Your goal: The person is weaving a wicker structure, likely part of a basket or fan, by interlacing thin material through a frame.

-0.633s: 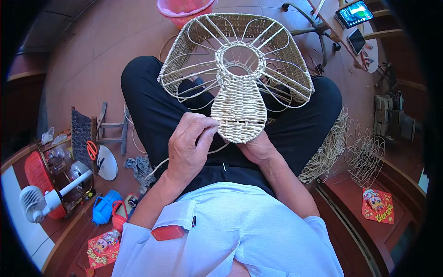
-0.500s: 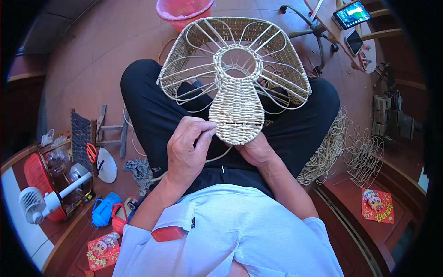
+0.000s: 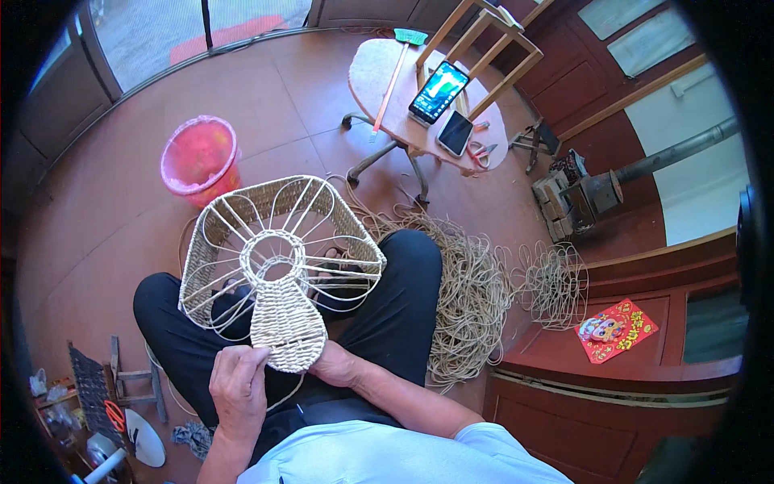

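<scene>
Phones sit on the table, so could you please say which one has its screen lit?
The farther phone, beside the wooden frame: its screen glows blue-green, while the nearer phone has a dark screen.

Basket (image 3: 370,234), woven, across legs (image 3: 409,278); left hand (image 3: 239,384) pinching left edge of panel (image 3: 288,321); right hand (image 3: 339,367) under right side, partly hidden; cord heap (image 3: 472,298); bucket (image 3: 216,194), red; table (image 3: 372,74), bearing two phones (image 3: 442,90)

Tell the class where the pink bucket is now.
In the head view, the pink bucket stands on the floor, left of centre, just beyond the woven basket.
</scene>
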